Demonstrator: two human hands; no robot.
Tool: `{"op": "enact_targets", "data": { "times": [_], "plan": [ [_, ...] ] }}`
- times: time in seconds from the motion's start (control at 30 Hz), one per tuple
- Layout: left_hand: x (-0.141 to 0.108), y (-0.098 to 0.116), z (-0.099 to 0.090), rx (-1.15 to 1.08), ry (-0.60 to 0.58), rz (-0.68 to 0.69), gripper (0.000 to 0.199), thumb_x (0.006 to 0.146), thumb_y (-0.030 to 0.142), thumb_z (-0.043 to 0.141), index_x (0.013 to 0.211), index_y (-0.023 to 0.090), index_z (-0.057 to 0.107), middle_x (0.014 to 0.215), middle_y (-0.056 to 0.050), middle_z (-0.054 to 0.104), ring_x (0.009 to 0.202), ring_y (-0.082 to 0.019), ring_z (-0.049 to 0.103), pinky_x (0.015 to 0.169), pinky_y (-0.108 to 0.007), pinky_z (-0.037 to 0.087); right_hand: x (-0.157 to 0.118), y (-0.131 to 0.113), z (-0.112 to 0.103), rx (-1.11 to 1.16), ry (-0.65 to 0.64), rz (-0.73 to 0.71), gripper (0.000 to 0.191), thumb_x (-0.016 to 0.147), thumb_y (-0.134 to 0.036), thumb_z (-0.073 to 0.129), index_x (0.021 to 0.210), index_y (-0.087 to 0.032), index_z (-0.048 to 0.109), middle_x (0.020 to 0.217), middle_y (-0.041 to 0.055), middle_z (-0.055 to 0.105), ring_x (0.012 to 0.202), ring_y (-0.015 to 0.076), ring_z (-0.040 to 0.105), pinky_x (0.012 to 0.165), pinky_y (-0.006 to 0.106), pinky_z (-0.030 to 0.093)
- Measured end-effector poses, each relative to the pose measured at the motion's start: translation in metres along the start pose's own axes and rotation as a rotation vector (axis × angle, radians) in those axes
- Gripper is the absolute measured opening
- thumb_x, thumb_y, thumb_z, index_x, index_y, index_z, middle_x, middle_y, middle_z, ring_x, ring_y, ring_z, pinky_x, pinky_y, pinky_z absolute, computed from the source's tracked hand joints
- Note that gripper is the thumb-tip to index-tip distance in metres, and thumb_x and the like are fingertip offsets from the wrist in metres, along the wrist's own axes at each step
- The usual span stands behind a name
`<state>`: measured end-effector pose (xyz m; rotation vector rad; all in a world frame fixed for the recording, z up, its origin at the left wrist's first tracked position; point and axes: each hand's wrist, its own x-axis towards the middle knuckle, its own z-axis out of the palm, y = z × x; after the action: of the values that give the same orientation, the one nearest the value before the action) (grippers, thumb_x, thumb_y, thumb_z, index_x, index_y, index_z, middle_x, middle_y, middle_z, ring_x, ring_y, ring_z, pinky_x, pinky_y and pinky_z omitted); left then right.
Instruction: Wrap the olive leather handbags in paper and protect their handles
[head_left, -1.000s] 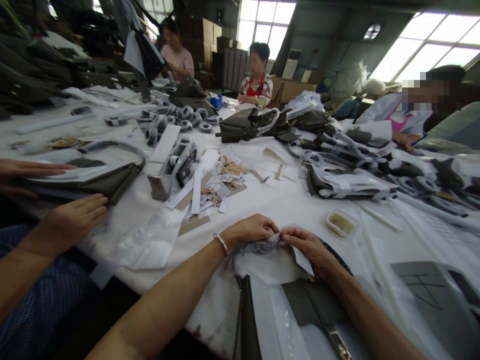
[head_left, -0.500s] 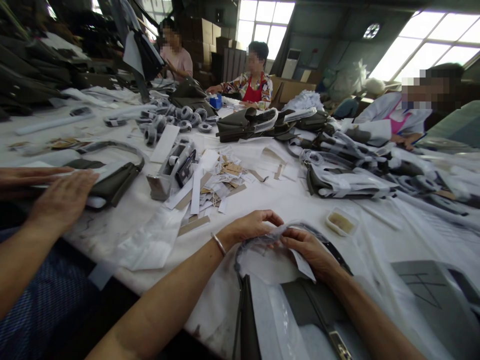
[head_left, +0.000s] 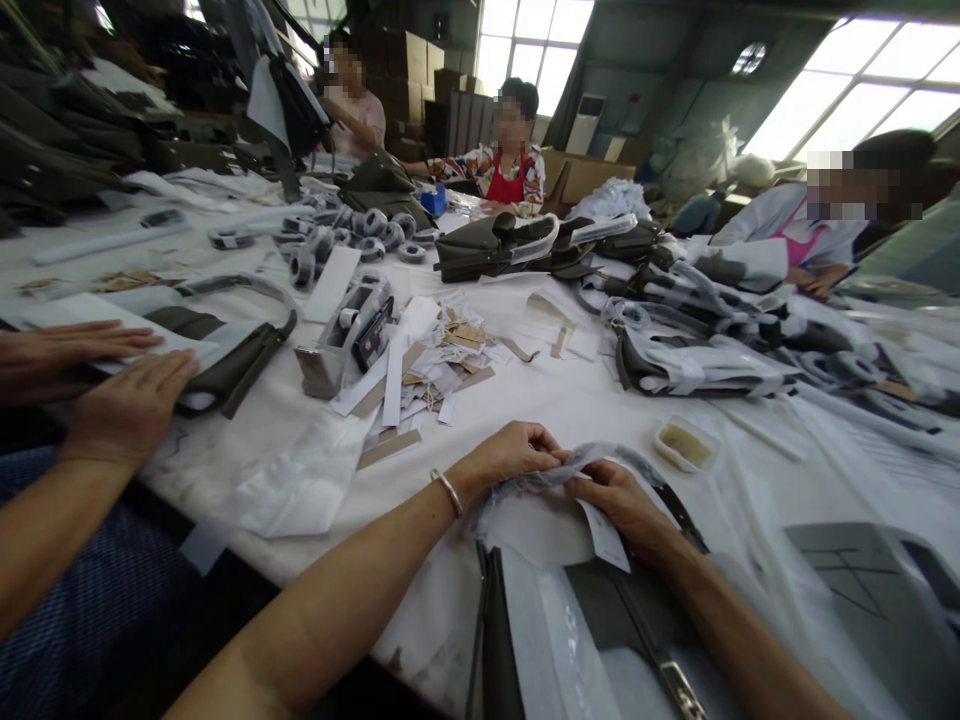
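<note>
A dark olive handbag [head_left: 592,590] lies at the table's near edge, with white paper over its front and a metal clasp low on it. Its arched handle [head_left: 540,482] is sheathed in clear plastic wrap. At the top of the arch, my left hand [head_left: 514,455] pinches the wrapped handle, a silver bangle on that wrist. My right hand [head_left: 619,500] is closed round the handle just to the right, fingertips close to the left ones. A white card tag [head_left: 606,538] hangs beneath the right hand, inside the handle loop.
Left, a co-worker's hands [head_left: 135,395] press paper onto another handbag [head_left: 236,360]. A clear box [head_left: 330,350] and scattered card tags [head_left: 457,345] lie mid-table. Wrapped handbags [head_left: 697,350] pile up at right, near a small dish [head_left: 684,445]. A grey panel [head_left: 870,590] lies nearer.
My left hand has shifted slightly right along the handle, its fingers now closed in a tighter pinch. The co-worker's hands at left have moved over the paper.
</note>
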<state>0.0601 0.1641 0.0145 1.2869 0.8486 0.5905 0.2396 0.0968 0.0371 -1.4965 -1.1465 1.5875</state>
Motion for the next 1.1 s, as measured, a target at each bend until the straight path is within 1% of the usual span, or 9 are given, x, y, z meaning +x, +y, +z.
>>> {"op": "enact_targets", "data": {
  "times": [0.2, 0.33, 0.4, 0.57, 0.63, 0.73, 0.87, 0.97, 1.1],
  "plan": [
    [0.003, -0.005, -0.003, 0.211, 0.048, 0.086, 0.025, 0.069, 0.036, 0.073, 0.08, 0.013, 0.069, 0.073, -0.001, 0.068, 0.066, -0.013, 0.059, 0.06, -0.023, 0.042, 0.002, 0.0, -0.001, -0.039, -0.004, -0.043, 0.052, 0.063, -0.045, 0.081, 0.108, -0.02, 0.074, 0.096, 0.004, 0.076, 0.091, 0.0262, 0.067, 0.086, 0.037, 0.05],
    [-0.001, 0.001, -0.005, 0.484, 0.109, 0.178, 0.021, 0.075, 0.036, 0.068, 0.078, 0.016, 0.071, 0.073, -0.001, 0.069, 0.068, -0.015, 0.06, 0.061, -0.023, 0.041, 0.002, -0.001, -0.002, -0.065, -0.002, -0.058, 0.056, 0.064, -0.046, 0.081, 0.112, -0.019, 0.073, 0.1, 0.0055, 0.076, 0.097, 0.0292, 0.066, 0.093, 0.041, 0.048],
    [-0.004, 0.004, -0.006, 0.551, 0.14, 0.206, 0.018, 0.076, 0.034, 0.066, 0.077, 0.017, 0.071, 0.074, -0.001, 0.068, 0.069, -0.015, 0.059, 0.061, -0.023, 0.04, 0.002, -0.001, -0.001, -0.061, -0.009, -0.069, 0.057, 0.065, -0.046, 0.08, 0.114, -0.019, 0.072, 0.103, 0.0062, 0.076, 0.1, 0.03, 0.066, 0.095, 0.042, 0.047],
    [-0.006, 0.006, -0.005, 0.593, 0.157, 0.231, 0.017, 0.077, 0.03, 0.061, 0.079, 0.017, 0.071, 0.073, -0.001, 0.067, 0.066, -0.015, 0.057, 0.06, -0.024, 0.04, 0.0, -0.001, -0.002, -0.059, -0.039, -0.116, 0.052, 0.07, -0.044, 0.079, 0.115, -0.02, 0.071, 0.107, 0.0064, 0.075, 0.104, 0.0294, 0.065, 0.098, 0.042, 0.046],
    [-0.005, 0.005, -0.005, 0.584, 0.143, 0.25, 0.018, 0.078, 0.031, 0.062, 0.083, 0.017, 0.071, 0.079, -0.002, 0.069, 0.069, -0.015, 0.059, 0.062, -0.023, 0.041, 0.0, -0.001, -0.001, -0.067, -0.023, -0.113, 0.051, 0.068, -0.046, 0.08, 0.112, -0.02, 0.073, 0.105, 0.0066, 0.075, 0.103, 0.0303, 0.065, 0.096, 0.042, 0.048],
    [-0.003, 0.003, -0.005, 0.547, 0.1, 0.286, 0.02, 0.081, 0.032, 0.061, 0.088, 0.017, 0.072, 0.089, -0.003, 0.071, 0.077, -0.015, 0.062, 0.068, -0.022, 0.044, -0.001, -0.002, 0.0, -0.07, 0.025, -0.098, 0.054, 0.063, -0.05, 0.082, 0.107, -0.019, 0.074, 0.103, 0.0073, 0.075, 0.103, 0.0324, 0.065, 0.095, 0.045, 0.049],
    [-0.003, 0.003, -0.006, 0.513, 0.039, 0.259, 0.02, 0.083, 0.03, 0.06, 0.087, 0.015, 0.072, 0.084, -0.003, 0.072, 0.075, -0.015, 0.064, 0.068, -0.022, 0.045, -0.001, -0.004, 0.002, -0.066, 0.001, -0.119, 0.053, 0.064, -0.047, 0.082, 0.108, -0.02, 0.073, 0.105, 0.0071, 0.075, 0.108, 0.0328, 0.064, 0.101, 0.046, 0.045],
    [-0.003, 0.004, -0.007, 0.553, 0.07, 0.263, 0.016, 0.083, 0.027, 0.059, 0.085, 0.016, 0.071, 0.083, -0.003, 0.072, 0.076, -0.016, 0.063, 0.068, -0.023, 0.044, -0.001, -0.005, 0.003, -0.08, -0.019, -0.138, 0.054, 0.066, -0.047, 0.081, 0.112, -0.021, 0.072, 0.109, 0.0075, 0.074, 0.11, 0.033, 0.063, 0.102, 0.047, 0.045],
    [-0.005, 0.007, -0.006, 0.587, 0.104, 0.266, 0.015, 0.083, 0.023, 0.057, 0.088, 0.016, 0.07, 0.089, -0.004, 0.073, 0.081, -0.017, 0.063, 0.072, -0.024, 0.044, -0.003, -0.007, 0.005, -0.075, 0.007, -0.151, 0.056, 0.065, -0.048, 0.081, 0.112, -0.02, 0.071, 0.112, 0.0087, 0.074, 0.112, 0.0328, 0.063, 0.101, 0.046, 0.046]
  ]
}}
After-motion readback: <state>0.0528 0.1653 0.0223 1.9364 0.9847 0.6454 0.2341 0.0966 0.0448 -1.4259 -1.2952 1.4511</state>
